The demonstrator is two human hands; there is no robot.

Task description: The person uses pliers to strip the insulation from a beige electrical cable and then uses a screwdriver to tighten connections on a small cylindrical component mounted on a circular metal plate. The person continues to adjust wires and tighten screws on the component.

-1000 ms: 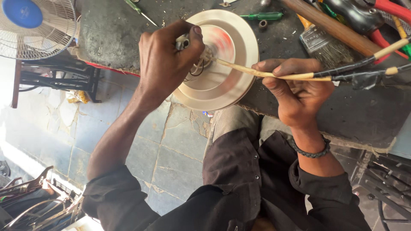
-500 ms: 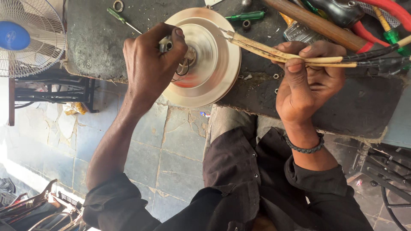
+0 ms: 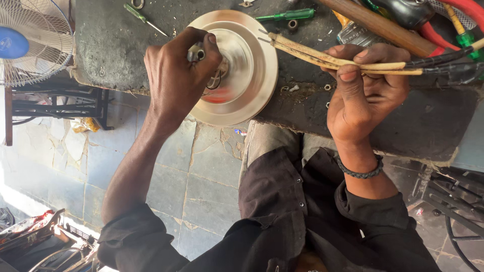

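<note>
fan [image 3: 30, 43] at far left on the floor, then left hand [image 3: 176, 75] clamped on a small metal piece [image 3: 196, 52] at the hub of a shiny round metal disc [image 3: 252, 65] lying on the dark workbench [image 3: 111, 45]. right hand [image 3: 368, 98] closed around cream rods [image 3: 322, 55] with black leads, green screwdriver [image 3: 287, 15] and wooden handle [image 3: 373, 22] behind. since before, view shifted and rod tips sit nearer the disc rim.

The round disc [image 3: 247, 65] is glossy polished metal (pale gold), lying on a rough, matt dark workbench [image 3: 116, 40].

Black rolled sleeves [image 3: 363, 226] — braided wristband [image 3: 361, 171]
</note>
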